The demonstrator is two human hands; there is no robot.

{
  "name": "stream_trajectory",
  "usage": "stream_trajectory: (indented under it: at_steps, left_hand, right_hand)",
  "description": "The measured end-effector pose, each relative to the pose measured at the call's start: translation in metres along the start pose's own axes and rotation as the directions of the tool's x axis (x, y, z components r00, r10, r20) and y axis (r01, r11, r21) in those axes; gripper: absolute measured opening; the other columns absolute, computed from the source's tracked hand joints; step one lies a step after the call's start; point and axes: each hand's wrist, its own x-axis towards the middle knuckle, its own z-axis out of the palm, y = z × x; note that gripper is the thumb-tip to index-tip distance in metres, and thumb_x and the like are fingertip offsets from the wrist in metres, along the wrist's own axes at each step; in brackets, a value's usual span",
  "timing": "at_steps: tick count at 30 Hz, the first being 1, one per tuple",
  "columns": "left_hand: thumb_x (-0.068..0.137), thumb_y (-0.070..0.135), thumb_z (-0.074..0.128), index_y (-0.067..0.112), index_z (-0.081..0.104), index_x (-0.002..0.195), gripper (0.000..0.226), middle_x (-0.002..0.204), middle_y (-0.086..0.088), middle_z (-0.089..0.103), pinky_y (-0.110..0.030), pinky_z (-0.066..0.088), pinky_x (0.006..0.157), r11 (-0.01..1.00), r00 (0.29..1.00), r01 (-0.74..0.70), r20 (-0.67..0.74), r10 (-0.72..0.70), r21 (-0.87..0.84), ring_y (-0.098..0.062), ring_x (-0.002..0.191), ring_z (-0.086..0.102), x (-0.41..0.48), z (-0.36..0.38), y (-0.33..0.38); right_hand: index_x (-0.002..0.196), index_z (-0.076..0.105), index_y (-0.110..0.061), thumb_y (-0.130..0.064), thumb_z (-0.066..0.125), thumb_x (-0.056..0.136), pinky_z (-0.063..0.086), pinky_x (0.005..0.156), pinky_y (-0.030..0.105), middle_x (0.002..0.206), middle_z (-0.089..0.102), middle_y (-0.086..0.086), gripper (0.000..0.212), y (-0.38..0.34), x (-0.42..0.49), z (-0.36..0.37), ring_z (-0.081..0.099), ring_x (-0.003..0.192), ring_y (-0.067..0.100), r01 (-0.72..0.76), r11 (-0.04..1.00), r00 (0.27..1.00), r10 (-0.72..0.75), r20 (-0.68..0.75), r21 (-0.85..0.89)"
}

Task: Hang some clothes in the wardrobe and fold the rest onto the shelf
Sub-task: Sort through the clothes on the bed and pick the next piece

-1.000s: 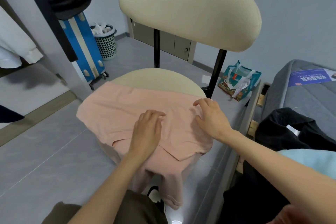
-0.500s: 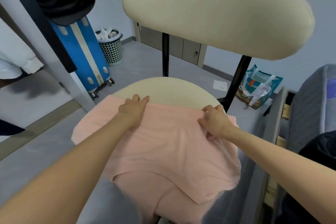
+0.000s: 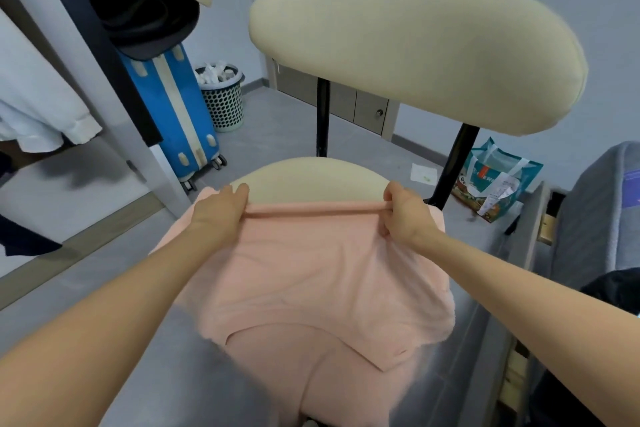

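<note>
- The pink garment [image 3: 311, 274] lies spread over the cream chair seat [image 3: 311, 177], its near part hanging off the front edge toward the person.
- Both hands have moved out to the far edge since half a second ago, when the left lay flat on the cloth.
- The left hand [image 3: 218, 210] now pinches that edge, fingers curled round it.
- The right hand [image 3: 407, 215] grips the same edge at the other side, fingers closed on the fabric.
- The edge between them is now rolled into a taut, straight ridge, lifted slightly off the seat.
- A blue suitcase [image 3: 173, 114] stands by the wardrobe frame [image 3: 86, 55] at left.
</note>
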Motion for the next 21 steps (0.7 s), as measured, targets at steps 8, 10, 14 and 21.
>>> stream_trajectory:
  at_steps: [8,10,14,21]
  left_hand:
    - [0.083,-0.013,0.052,0.002,0.041,0.121,0.042,0.129,-0.018,0.037,-0.042,0.043,0.073,0.969,0.916,0.117,-0.354,-0.190,-0.218,-0.038,0.104,0.048,0.024,-0.070,-0.018]
    - [0.084,-0.014,0.048,0.002,0.043,0.119,0.038,0.128,-0.018,0.037,-0.038,0.036,0.065,0.959,0.864,0.121,-0.448,-0.229,-0.257,-0.038,0.103,0.044,0.031,-0.085,-0.020]
    - [0.081,-0.019,0.043,0.006,0.046,0.116,0.043,0.125,-0.014,0.037,-0.042,0.039,0.066,0.945,0.838,0.043,-0.503,-0.211,-0.325,-0.034,0.104,0.038,0.016,-0.076,-0.021]
    - [0.084,-0.008,0.045,0.011,0.052,0.105,0.029,0.108,-0.007,0.046,-0.036,0.033,0.066,0.913,0.823,-0.044,-0.532,-0.197,-0.406,-0.029,0.096,0.043,-0.047,-0.021,-0.019]
  right_hand:
    - [0.105,0.048,-0.001,0.009,0.039,0.088,0.024,0.068,0.023,0.115,0.046,0.021,0.022,-0.048,0.060,-0.048,0.040,0.090,0.026,0.149,0.981,0.962,-0.115,-0.247,0.125]
    - [0.098,0.045,-0.008,0.010,0.039,0.085,0.025,0.071,0.023,0.110,0.044,0.015,0.023,-0.054,0.068,-0.055,0.039,0.090,0.024,0.206,0.965,0.936,-0.145,-0.322,0.163]
    - [0.091,0.043,-0.013,0.007,0.042,0.084,0.030,0.074,0.024,0.104,0.047,0.009,0.022,-0.046,0.062,-0.048,0.042,0.087,0.021,0.200,0.959,0.922,-0.115,-0.371,0.199]
    - [0.086,0.045,-0.015,0.005,0.051,0.080,0.029,0.060,0.022,0.093,0.046,0.000,0.021,-0.014,-0.001,-0.023,0.044,0.077,0.017,0.257,0.952,0.930,-0.196,-0.312,0.168]
